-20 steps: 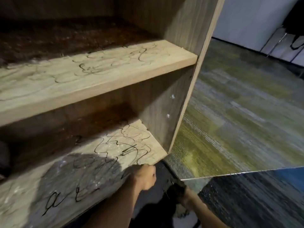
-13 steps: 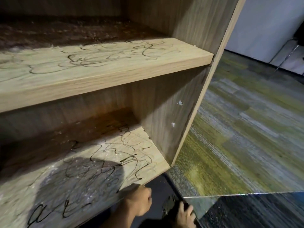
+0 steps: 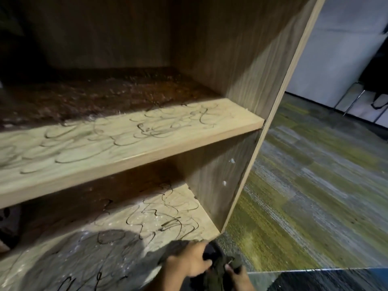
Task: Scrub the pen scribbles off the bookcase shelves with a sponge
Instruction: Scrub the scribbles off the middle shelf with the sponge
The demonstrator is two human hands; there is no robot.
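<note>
While both your hands work low at 6 o'clock:
Left hand (image 3: 189, 262): curled on a dark object, seemingly readying it.
Right hand (image 3: 238, 276): pinches crumpled dark olive cloth-like scrubbing sponge (image 3: 218, 269).
Black pen scribbles (image 3: 168, 223): lower wood-grain shelf (image 3: 189, 198), 12 o'clock of hands; fainter on upper wood-grain shelf (image 3: 126, 156).

Bookcase (image 3: 241, 59) fills left and centre; carpet floor (image 3: 315, 196) to its right, wall (image 3: 336, 49) behind that. Upper shelf (image 3: 105, 156) sits above lower shelf (image 3: 184, 208); scribbles (image 3: 168, 124) on top of both. Side panel (image 3: 212, 185) closes both shelves on the right. Left hand (image 3: 186, 263) and right hand (image 3: 239, 278) at bottom edge, before lower shelf's front right corner, dark cloth-like thing (image 3: 218, 269) between them.
</note>
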